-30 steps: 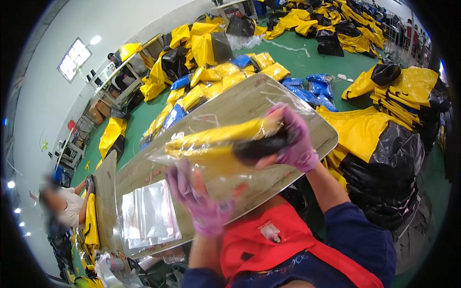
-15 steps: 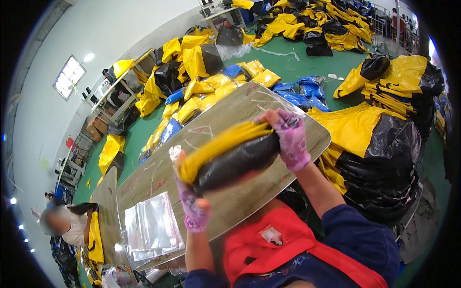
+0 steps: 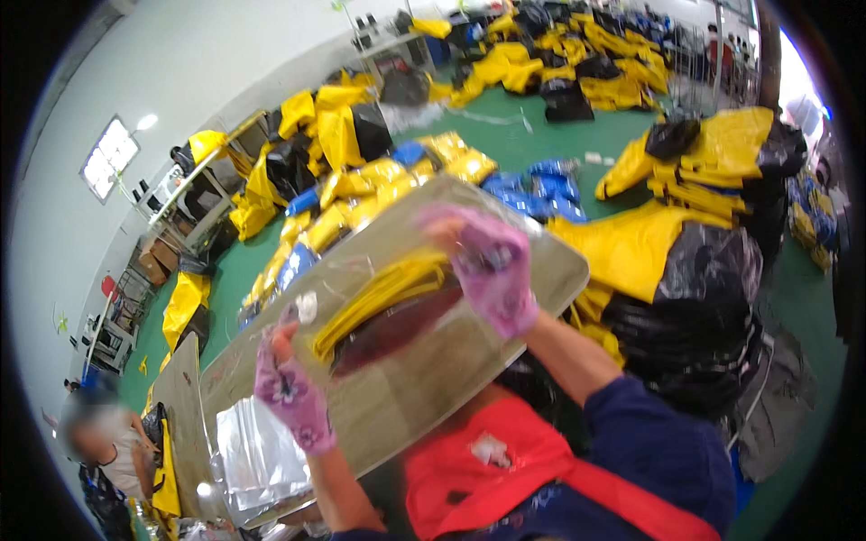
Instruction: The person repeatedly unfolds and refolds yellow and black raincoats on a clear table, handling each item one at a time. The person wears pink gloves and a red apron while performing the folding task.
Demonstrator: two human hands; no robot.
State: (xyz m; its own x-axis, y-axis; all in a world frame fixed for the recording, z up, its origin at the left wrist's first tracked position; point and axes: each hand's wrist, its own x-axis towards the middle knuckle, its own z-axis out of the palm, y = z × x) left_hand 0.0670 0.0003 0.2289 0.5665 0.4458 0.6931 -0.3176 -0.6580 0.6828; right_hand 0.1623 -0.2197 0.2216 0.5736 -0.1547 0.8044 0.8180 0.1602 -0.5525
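Note:
A folded bundle of yellow and black sheet material [image 3: 383,311] appears to lie on the wooden-topped table [image 3: 410,383], between my hands. Its yellow folds face the far side, the dark part faces me. My left hand [image 3: 293,392], in a pink flowered glove with bare fingertips, is off the bundle's left end with its fingers apart. Over the right end is my right hand [image 3: 492,270] in a matching glove, fingers stretched out and blurred; it seems to hold nothing. A stack of clear plastic bags [image 3: 262,460] lies at the table's near left.
Yellow and blue packed bundles [image 3: 361,189] are piled beyond the table. Large stacked yellow-black pieces [image 3: 681,288] stand close on the right. A crumpled white scrap [image 3: 307,307] lies near my left hand. At the far left is another person [image 3: 117,451].
The bundle, held up between both hands before, is now lower, at the table. My hands have come off its ends, the left one moving outward. The whole view has shifted a little.

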